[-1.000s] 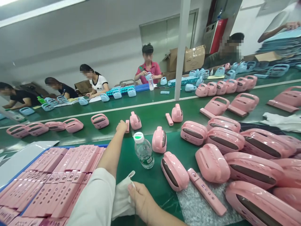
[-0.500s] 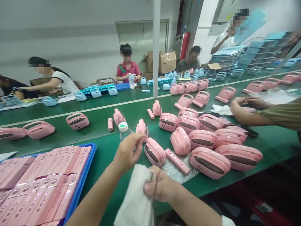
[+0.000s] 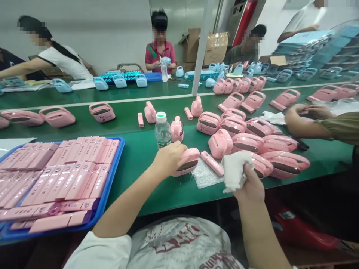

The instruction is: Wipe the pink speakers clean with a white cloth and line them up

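Note:
My left hand [image 3: 169, 158] is closed on a pink plastic housing with a loop handle [image 3: 191, 160] and a dark oval panel, held low at the green table. A white cloth [image 3: 233, 172] is bunched in my right hand [image 3: 254, 186], just in front of the group of similar pink housings [image 3: 246, 144]. Between my hands, a slim pink bar [image 3: 212, 163] with small marks lies partly on bubble wrap [image 3: 206, 179]. Directly behind my left hand stands a clear bottle with a white cap [image 3: 163, 130]. Another pink housing [image 3: 177, 129] stands right of the bottle.
A blue tray [image 3: 113, 170] at left is filled with pink bars. More pink housings [image 3: 102, 112] line the belt. At right, a co-worker's hands [image 3: 300, 112] are near a white cloth [image 3: 273, 117]. Across the belt, several people sit among light-blue housings [image 3: 119, 80].
My left hand has taken hold of a pink housing by its top. The right hand has moved right with the cloth, away from the left. The view has tilted downward.

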Motion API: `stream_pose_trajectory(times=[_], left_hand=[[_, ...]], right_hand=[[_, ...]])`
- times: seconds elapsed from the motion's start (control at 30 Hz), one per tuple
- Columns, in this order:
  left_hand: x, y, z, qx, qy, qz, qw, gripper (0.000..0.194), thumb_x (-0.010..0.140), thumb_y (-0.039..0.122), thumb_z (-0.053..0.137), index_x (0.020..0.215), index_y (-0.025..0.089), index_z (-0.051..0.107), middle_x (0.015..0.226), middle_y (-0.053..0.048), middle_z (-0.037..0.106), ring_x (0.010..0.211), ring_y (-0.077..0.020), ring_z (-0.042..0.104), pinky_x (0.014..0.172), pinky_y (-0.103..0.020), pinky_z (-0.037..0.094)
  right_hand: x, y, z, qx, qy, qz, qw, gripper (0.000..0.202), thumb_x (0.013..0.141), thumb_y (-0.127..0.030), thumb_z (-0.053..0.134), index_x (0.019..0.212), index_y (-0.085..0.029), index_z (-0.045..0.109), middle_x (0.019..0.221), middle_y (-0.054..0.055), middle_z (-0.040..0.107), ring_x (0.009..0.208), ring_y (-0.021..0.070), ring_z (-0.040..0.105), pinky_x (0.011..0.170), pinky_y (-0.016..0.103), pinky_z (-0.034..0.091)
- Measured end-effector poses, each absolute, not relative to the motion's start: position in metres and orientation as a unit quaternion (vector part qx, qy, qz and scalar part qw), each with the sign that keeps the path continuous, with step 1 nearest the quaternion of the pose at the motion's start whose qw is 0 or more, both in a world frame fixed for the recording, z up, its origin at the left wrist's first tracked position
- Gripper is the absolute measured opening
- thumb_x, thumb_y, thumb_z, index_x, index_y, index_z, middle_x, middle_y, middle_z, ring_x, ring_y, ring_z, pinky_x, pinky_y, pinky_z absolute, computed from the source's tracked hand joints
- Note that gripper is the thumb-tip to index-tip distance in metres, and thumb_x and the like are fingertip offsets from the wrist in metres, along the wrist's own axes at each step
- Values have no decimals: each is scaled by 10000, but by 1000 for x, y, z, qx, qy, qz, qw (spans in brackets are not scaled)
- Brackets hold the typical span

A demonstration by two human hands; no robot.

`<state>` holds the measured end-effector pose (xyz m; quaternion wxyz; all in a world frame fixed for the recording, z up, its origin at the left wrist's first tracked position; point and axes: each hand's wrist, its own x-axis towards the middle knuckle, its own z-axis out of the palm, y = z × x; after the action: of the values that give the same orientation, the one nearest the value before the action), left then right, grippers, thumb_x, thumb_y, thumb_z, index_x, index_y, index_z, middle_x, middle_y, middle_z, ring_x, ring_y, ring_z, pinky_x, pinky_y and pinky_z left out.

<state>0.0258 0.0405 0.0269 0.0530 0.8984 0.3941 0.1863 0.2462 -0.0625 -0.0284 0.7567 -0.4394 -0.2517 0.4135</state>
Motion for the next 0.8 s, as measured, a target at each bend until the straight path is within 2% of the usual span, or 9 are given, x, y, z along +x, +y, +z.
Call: stream_pose_trajectory(times=[0.1, 0.23, 0.3, 0.37, 0.47, 0.53, 0.6, 0.7, 0.8], left_hand=[[-1, 16, 33, 819, 504, 222, 162, 301, 887, 459, 565, 876, 180, 678, 873, -37, 675, 791, -187, 615, 682, -296, 443], [-40, -3, 22, 692, 590, 311, 276, 293, 808, 475, 638, 849, 189, 688, 867, -31, 697, 801, -192, 627, 702, -303, 461], [-55, -10, 11, 628, 627, 363, 283, 309, 785, 478, 658, 867, 182, 690, 881, -38, 701, 816, -196, 633, 709, -301, 475], [-64, -14, 0, 595, 642, 395, 278, 318, 764, 468, 679, 888, 176, 698, 893, -42, 707, 824, -196, 637, 723, -296, 483], [-68, -18, -10, 583, 635, 421, 282, 307, 767, 450, 685, 900, 176, 719, 903, -40, 725, 828, -189, 646, 744, -282, 487], [-67, -19, -11, 586, 620, 434, 290, 305, 795, 448, 668, 928, 182, 736, 931, -39, 740, 847, -188, 655, 754, -272, 489], [-66, -19, -11, 597, 601, 442, 296, 326, 857, 454, 608, 991, 192, 746, 972, -36, 750, 878, -185, 663, 765, -262, 487], [-68, -17, -10, 620, 592, 425, 291, 420, 950, 468, 462, 1076, 182, 742, 940, -41, 758, 839, -172, 669, 738, -255, 480], [-71, -16, -13, 632, 592, 409, 288, 478, 979, 473, 392, 1092, 167, 742, 907, -52, 760, 788, -167, 669, 688, -250, 471]], right_hand=[[233, -57, -31, -445, -231, 393, 771, 342, 689, -427, 775, 925, -191, 702, 825, 46, 741, 815, 203, 716, 780, 354, 575], [206, -56, -53, -520, -319, 382, 695, 364, 788, -464, 709, 1015, -180, 697, 914, 65, 742, 927, 236, 703, 878, 406, 551], [192, -53, -63, -564, -429, 324, 627, 328, 872, -457, 615, 1031, -181, 691, 921, 70, 736, 969, 241, 690, 891, 398, 545], [173, -47, -71, -569, -553, 247, 557, 295, 944, -396, 505, 1029, -172, 676, 883, 92, 729, 933, 250, 694, 837, 390, 562], [132, -37, -77, -516, -673, 199, 491, 273, 956, -315, 444, 1053, -171, 654, 927, 131, 731, 906, 268, 701, 797, 395, 578], [100, -38, -81, -471, -719, 199, 471, 313, 951, -253, 414, 1173, -160, 614, 1135, 159, 699, 1114, 276, 649, 939, 428, 545], [73, -47, -86, -411, -782, 152, 444, 392, 947, -157, 361, 1294, -114, 538, 1322, 189, 603, 1338, 278, 489, 1083, 487, 445], [53, -62, -94, -327, -849, 55, 411, 398, 919, -71, 365, 1260, -105, 566, 1288, 174, 632, 1410, 276, 400, 1123, 500, 398], [58, -62, -98, -359, -827, 57, 429, 418, 929, -77, 380, 1321, -122, 518, 1286, 177, 629, 1411, 274, 400, 1095, 487, 440]])
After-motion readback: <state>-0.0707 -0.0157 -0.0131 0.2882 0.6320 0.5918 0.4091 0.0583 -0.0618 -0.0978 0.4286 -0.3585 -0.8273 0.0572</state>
